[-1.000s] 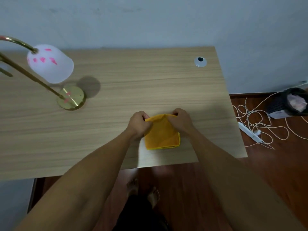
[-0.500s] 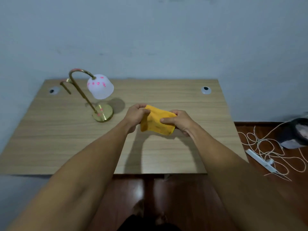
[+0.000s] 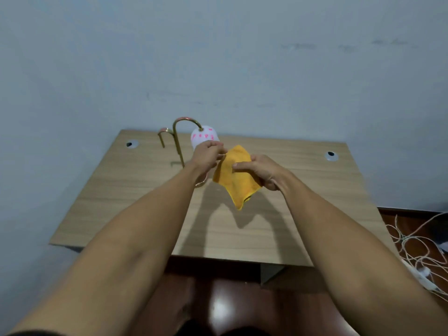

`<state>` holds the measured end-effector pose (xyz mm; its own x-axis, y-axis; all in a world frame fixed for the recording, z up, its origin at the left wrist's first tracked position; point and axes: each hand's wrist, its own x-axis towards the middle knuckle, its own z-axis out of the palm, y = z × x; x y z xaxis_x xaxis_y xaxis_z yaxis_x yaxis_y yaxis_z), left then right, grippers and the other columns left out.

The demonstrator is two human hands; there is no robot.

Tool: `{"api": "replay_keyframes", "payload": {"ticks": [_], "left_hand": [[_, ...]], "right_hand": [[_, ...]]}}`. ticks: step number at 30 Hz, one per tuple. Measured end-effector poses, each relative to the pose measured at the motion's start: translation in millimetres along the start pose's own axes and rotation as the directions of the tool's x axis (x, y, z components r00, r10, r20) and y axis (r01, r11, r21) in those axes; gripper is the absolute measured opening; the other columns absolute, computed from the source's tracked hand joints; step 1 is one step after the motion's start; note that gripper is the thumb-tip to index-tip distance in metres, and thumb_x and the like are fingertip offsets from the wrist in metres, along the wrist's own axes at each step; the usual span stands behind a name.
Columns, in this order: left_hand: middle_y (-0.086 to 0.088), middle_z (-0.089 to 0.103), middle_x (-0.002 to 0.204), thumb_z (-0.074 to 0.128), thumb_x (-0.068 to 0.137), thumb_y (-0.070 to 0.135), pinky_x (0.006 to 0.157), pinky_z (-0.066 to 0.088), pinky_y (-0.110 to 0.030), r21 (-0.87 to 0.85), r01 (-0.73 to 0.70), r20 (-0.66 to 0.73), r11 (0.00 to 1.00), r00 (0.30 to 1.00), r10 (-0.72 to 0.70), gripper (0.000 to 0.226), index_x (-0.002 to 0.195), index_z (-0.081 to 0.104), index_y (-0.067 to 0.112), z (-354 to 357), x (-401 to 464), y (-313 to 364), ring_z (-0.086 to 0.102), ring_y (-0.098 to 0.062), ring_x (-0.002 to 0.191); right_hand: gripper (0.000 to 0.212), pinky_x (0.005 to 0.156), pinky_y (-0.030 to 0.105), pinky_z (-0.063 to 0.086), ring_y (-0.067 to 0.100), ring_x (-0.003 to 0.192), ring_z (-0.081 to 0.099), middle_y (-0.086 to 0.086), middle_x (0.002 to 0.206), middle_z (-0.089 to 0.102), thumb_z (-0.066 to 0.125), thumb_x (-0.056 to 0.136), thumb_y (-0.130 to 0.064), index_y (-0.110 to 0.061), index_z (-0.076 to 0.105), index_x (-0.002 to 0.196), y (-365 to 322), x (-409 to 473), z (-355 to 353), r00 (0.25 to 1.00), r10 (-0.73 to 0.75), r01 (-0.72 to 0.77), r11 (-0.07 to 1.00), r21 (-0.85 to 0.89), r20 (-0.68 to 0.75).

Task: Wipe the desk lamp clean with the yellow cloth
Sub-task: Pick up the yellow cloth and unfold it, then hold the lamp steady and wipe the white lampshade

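Observation:
The yellow cloth (image 3: 236, 177) hangs folded in the air above the wooden desk (image 3: 135, 190), one corner pointing down. My right hand (image 3: 260, 172) pinches its right side. My left hand (image 3: 207, 154) holds its upper left edge with the fingertips. The desk lamp (image 3: 180, 139) stands at the back of the desk: a curved brass stem and a white shade (image 3: 202, 137) with pink marks. My left hand covers the lower part of the shade, and my left wrist hides most of the brass base.
Two round cable holes (image 3: 132, 144) (image 3: 331, 155) sit near the desk's back corners. A blue-grey wall rises right behind the desk. White cords and a power strip (image 3: 419, 251) lie on the dark wooden floor at the right.
Both hands lifted the cloth off the desk and raised it up toward the lamp. The cloth now hangs loose, and the view has tilted up.

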<state>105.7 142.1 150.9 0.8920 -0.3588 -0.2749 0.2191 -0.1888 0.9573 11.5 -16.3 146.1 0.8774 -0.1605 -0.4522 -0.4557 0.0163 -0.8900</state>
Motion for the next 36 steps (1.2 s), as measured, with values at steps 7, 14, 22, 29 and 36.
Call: {"api": "replay_keyframes", "payload": {"ticks": [7,14,22,29,36], "left_hand": [[-0.010,0.067,0.075,0.056,0.076,0.017,0.063,0.044,-0.032,0.128,0.090,-0.173,0.988,0.983,-0.067,0.011,0.075,0.066,0.012,-104,32,-15,0.063,-0.026,0.072],[-0.018,0.067,0.121,0.068,0.080,0.035,0.095,0.054,-0.040,0.239,0.135,-0.081,0.962,0.990,-0.119,0.054,0.124,0.064,0.005,-152,79,-41,0.064,-0.034,0.112],[-0.009,0.053,0.142,0.061,0.096,0.041,0.092,0.050,-0.039,0.162,0.055,-0.039,0.985,0.998,-0.049,0.055,0.143,0.048,0.016,-136,107,-39,0.054,-0.033,0.128],[-0.006,0.063,0.106,0.046,0.103,0.043,0.093,0.045,-0.036,0.327,-0.087,-0.041,0.941,0.993,0.106,0.036,0.117,0.061,0.013,-133,103,-34,0.059,-0.031,0.109],[-0.013,0.067,0.117,0.035,0.101,0.054,0.097,0.047,-0.047,0.598,-0.057,-0.048,0.800,0.993,0.107,0.039,0.107,0.056,0.022,-140,136,-55,0.059,-0.042,0.112]], "right_hand": [[0.019,0.079,0.032,0.049,0.021,0.087,0.064,0.004,0.101,0.067,0.068,0.094,-0.013,-0.013,0.062,0.112,-24,25,43,0.889,-0.123,0.122,0.992,-0.032,-0.441],[0.020,0.068,0.028,0.048,0.019,0.077,0.060,0.006,0.086,0.064,0.056,0.097,-0.019,-0.005,0.069,0.093,-26,59,86,0.712,-0.196,0.268,0.964,0.003,-0.674],[0.032,0.085,0.041,0.052,0.017,0.086,0.061,-0.006,0.087,0.063,0.043,0.104,-0.048,-0.027,0.065,0.095,-40,100,136,0.676,-0.295,0.379,0.925,-0.025,-0.676],[0.044,0.119,0.053,0.026,0.011,0.138,0.042,-0.015,0.140,0.056,0.027,0.104,-0.049,-0.037,0.056,0.135,-44,105,164,0.605,-0.470,0.387,0.879,-0.279,-0.642],[0.045,0.115,0.051,0.037,0.018,0.128,0.052,-0.010,0.132,0.057,0.029,0.104,-0.046,-0.031,0.057,0.137,-28,145,171,0.574,-0.435,0.446,0.877,-0.181,-0.694]]}}
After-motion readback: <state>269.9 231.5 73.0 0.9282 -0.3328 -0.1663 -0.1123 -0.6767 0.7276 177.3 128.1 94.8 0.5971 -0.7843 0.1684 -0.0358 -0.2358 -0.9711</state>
